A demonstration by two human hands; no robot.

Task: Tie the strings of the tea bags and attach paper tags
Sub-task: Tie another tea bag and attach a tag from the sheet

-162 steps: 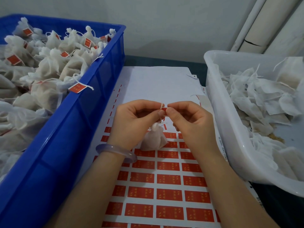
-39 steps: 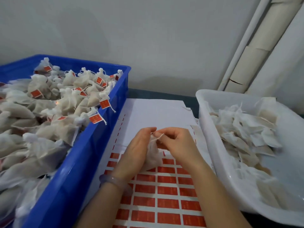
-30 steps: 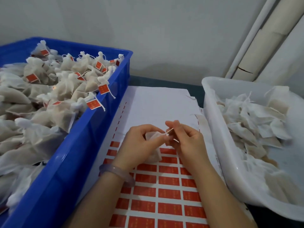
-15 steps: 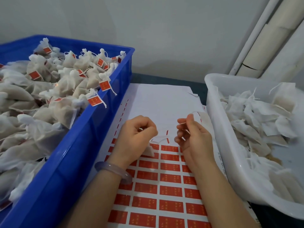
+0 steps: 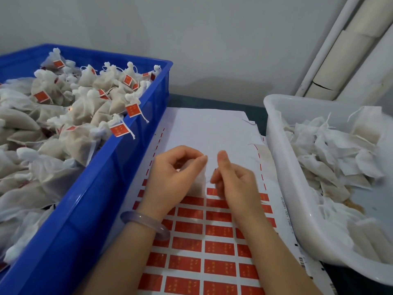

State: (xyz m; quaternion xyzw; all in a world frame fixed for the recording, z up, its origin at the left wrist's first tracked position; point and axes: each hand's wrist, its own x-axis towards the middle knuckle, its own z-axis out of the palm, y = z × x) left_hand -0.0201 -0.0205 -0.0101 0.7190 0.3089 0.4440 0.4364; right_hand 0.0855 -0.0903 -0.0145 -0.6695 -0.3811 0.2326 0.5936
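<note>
A small white tea bag [image 5: 198, 184] hangs between my hands over the sheet of red paper tags [image 5: 212, 248]. My left hand [image 5: 172, 177] grips the bag with curled fingers, thumb and forefinger pinched at its neck. My right hand [image 5: 234, 182] is close beside it, fingers curled round the thin white string [image 5: 209, 178], thumb pointing up. Most of the bag is hidden behind my left hand.
A blue crate [image 5: 89, 201] on the left is heaped with tied, tagged tea bags. A white tub [image 5: 282, 167] on the right holds loose untied bags. White backing paper [image 5: 208, 128] lies between them, with a wall and pipes behind.
My hands, apart half a second ago with the string stretched between them, have come close together again. The bag stays in my left hand.
</note>
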